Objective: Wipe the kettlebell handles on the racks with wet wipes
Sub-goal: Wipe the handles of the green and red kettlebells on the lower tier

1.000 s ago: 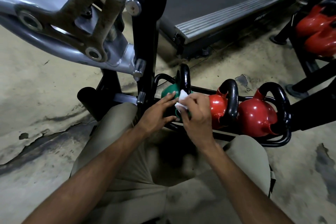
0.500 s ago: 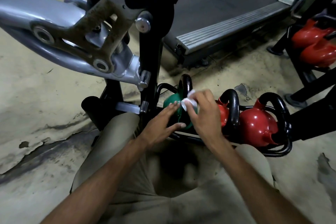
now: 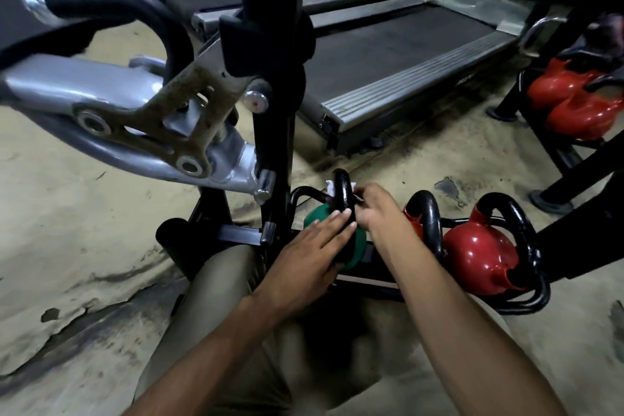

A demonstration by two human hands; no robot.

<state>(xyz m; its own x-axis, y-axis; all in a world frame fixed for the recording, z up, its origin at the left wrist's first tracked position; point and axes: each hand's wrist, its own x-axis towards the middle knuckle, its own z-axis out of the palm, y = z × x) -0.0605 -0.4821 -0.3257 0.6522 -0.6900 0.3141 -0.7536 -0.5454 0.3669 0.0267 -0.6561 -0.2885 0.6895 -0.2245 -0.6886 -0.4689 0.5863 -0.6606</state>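
Observation:
A green kettlebell [image 3: 315, 214] with a black handle [image 3: 343, 189] sits at the left end of a low black rack [image 3: 526, 306]. My left hand [image 3: 304, 260] lies flat on the green body, fingers straight, fingertips at the handle's base. My right hand [image 3: 374, 209] pinches a white wet wipe [image 3: 332, 188] wrapped around the top of that handle; bits of wipe show on both sides of it. To the right stand two red kettlebells [image 3: 479, 257] with black handles [image 3: 429, 213]; my right forearm hides most of the nearer one.
A silver and black machine arm [image 3: 135, 118] and black upright post [image 3: 270, 111] loom just left of the rack. Treadmills [image 3: 388, 67] lie behind. Another rack with red kettlebells [image 3: 580, 105] stands at far right. My knees [image 3: 223, 280] are below, on worn beige floor.
My right hand has carried the wipe up from the handle's lower part to its top. My left hand has slid further over the green body. The camera has tilted upward.

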